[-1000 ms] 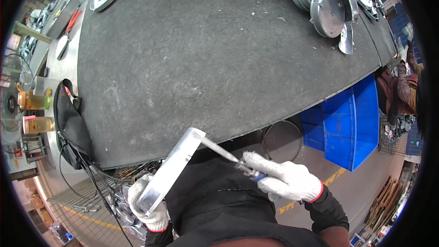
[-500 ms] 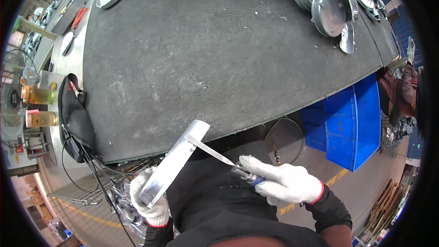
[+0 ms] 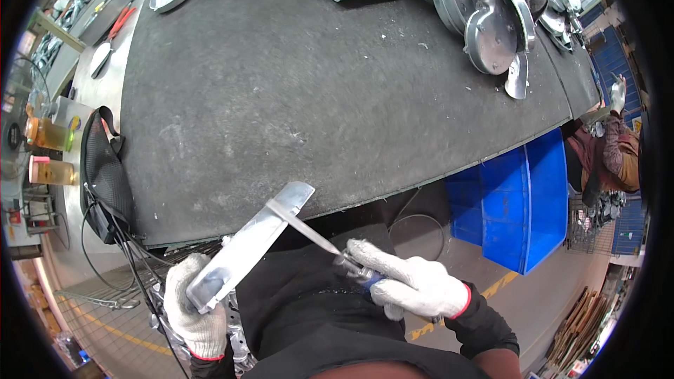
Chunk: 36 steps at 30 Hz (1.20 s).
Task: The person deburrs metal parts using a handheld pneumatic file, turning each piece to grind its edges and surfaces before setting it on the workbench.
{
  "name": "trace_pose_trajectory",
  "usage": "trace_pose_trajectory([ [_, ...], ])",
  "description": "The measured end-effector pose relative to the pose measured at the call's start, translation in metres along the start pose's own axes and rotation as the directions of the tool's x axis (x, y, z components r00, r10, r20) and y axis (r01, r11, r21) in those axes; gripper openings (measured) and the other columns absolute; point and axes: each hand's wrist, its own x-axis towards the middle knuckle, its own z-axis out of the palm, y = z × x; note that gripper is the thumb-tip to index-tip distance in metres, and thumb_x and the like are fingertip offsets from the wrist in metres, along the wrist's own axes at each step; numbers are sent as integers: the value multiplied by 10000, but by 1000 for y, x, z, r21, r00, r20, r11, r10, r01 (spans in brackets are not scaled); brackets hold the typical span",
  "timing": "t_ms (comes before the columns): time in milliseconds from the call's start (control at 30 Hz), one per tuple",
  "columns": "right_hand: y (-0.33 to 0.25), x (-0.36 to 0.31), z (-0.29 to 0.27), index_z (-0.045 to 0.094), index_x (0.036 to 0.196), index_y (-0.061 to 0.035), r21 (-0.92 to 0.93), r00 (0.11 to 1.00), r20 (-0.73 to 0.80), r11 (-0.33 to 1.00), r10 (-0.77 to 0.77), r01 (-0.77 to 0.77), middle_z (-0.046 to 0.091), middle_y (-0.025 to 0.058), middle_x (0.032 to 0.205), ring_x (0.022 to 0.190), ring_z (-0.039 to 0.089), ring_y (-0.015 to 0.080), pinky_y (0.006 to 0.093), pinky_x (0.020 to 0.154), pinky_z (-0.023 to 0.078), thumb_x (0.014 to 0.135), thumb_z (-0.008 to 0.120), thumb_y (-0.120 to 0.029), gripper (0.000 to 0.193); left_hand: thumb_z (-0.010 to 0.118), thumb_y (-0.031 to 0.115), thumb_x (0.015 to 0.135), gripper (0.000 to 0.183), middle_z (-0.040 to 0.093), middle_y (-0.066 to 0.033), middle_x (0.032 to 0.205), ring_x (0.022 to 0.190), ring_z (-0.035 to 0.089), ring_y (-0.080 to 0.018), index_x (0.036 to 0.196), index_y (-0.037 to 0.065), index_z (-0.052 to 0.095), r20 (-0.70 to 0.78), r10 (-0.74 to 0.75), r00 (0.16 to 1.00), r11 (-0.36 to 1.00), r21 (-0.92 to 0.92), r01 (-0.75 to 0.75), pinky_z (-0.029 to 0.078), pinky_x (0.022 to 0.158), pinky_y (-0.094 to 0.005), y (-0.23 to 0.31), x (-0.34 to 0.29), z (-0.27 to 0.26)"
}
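Note:
My left hand (image 3: 194, 307), in a white knit glove with a red cuff, is closed around the lower end of a long, shiny metal casting (image 3: 242, 258). The casting tilts up and to the right, its far end at the table's near edge. In my right hand (image 3: 420, 288), gloved the same way, is a power file (image 3: 309, 230) with a blue body and a narrow flat blade. My fingers wrap the body, and the index finger lies along it. The blade's tip lies against the casting near its upper end.
Shiny round metal castings (image 3: 491, 42) are piled at the back right of the dark table mat (image 3: 295, 105). A black mesh bag (image 3: 105, 175), drink containers (image 3: 53, 170) and red-handled pliers (image 3: 121, 22) lie left. Blue bins (image 3: 516, 203) stand right; another person (image 3: 607, 144) is beyond.
Both hands have shifted slightly left with the casting and the file. The casting has turned to show more of its broad face, and the blade sits further along its left edge.

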Motion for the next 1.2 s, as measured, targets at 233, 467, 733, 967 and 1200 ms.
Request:
trace_pose_trajectory([
  [233,-2,-17,13,554,1525,-258,-775,828,-367,631,-424,-20,631,55,756,524,605,213,345,474,484,905,752,-370,660,785,-122,765,439,701,-170,1083,982,717,-286,1177,-41,656,70,268,961,911,306,-277,589,860,-381,29,17,8],
  [467,-23,-22,4,579,1506,-233,-836,804,-451,500,-388,-228,602,30,724,516,598,200,329,477,477,853,787,-338,693,677,-135,789,389,722,-163,1071,994,728,-306,1162,-31,655,75,225,972,865,443,-234,572,901,-358,43,21,11],
  [733,-4,-16,-11,247,1678,-167,373,996,31,923,86,-91,679,112,841,643,673,162,309,593,551,1029,621,-369,776,684,-144,782,394,726,-165,1076,991,735,-272,1161,-40,658,91,274,957,857,428,-286,581,903,-351,39,17,11],
  [967,17,-10,2,177,1691,-174,758,994,89,652,-58,-30,631,104,806,522,583,149,270,462,483,1009,661,-400,867,691,-131,795,369,730,-151,1089,994,732,-260,1151,-39,679,115,332,936,834,428,-348,580,879,-333,35,21,10],
  [1200,4,-17,9,154,1697,-165,637,998,38,771,-45,11,630,82,880,583,582,135,277,536,500,1018,620,-295,833,671,-96,857,348,744,-163,1058,967,746,-322,1195,-17,692,-86,268,959,946,214,-245,584,887,-360,39,22,25],
])
